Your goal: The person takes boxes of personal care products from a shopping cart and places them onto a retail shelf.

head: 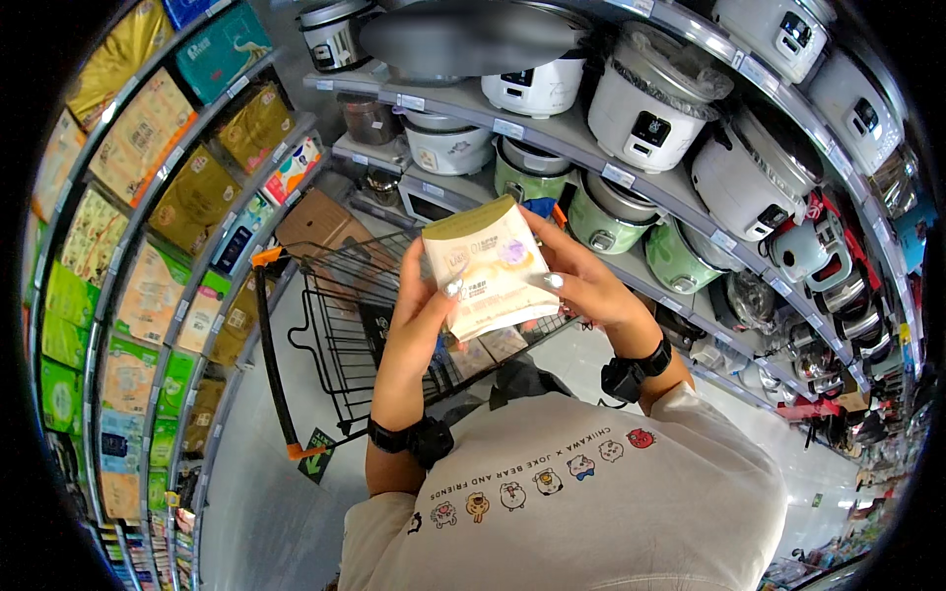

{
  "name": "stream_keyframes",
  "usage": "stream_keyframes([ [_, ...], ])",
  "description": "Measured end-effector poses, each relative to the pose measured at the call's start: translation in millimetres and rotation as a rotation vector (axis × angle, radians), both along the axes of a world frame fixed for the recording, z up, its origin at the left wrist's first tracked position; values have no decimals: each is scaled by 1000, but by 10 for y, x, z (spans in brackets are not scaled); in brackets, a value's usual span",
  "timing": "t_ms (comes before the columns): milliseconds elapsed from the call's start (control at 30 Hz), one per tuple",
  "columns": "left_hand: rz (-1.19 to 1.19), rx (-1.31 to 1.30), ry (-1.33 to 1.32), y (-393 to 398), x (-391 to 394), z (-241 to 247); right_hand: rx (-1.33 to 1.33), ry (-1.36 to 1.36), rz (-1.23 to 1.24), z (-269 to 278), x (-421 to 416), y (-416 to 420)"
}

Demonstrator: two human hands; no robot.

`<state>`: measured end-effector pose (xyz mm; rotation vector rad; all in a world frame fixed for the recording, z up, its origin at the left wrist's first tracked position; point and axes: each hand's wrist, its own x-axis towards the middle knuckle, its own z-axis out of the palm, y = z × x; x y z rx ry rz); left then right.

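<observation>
Both my hands hold a cream-coloured soft package (488, 277) with a gold top band and a purple printed patch, tilted towards me. My left hand (414, 314) grips its left side, the thumb lying on the printed face. On the opposite edge, my right hand (591, 277) holds it with the thumb across the front; most of its fingers are hidden behind. Below and beyond the package stands a black wire shopping cart (329, 325) with orange-capped handle ends. Light patterned packs (502, 343) lie inside it, partly covered by my hands and the package.
Shelves of rice cookers (650, 111) curve along the right and top. Packaged tissue goods (159, 288) fill the left shelves. A brown cardboard box (321, 221) sits behind the cart. Green floor sign (316, 454) lies by the cart handle, on glossy floor (259, 510).
</observation>
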<state>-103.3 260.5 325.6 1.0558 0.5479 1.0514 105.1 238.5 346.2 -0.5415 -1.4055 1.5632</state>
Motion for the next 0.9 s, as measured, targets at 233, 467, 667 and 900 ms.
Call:
stream_keyframes([
  [233,26,-57,22,208,75,-248,-248,2,-72,-253,36,227],
  [467,172,-170,259,625,372,-1464,-388,-225,-255,-1298,23,722],
  [667,133,-775,354,655,559,-3641,-905,-456,-323,-2812,114,912],
  [900,-315,-933,588,617,586,-3625,-999,-812,101,-3663,373,955],
])
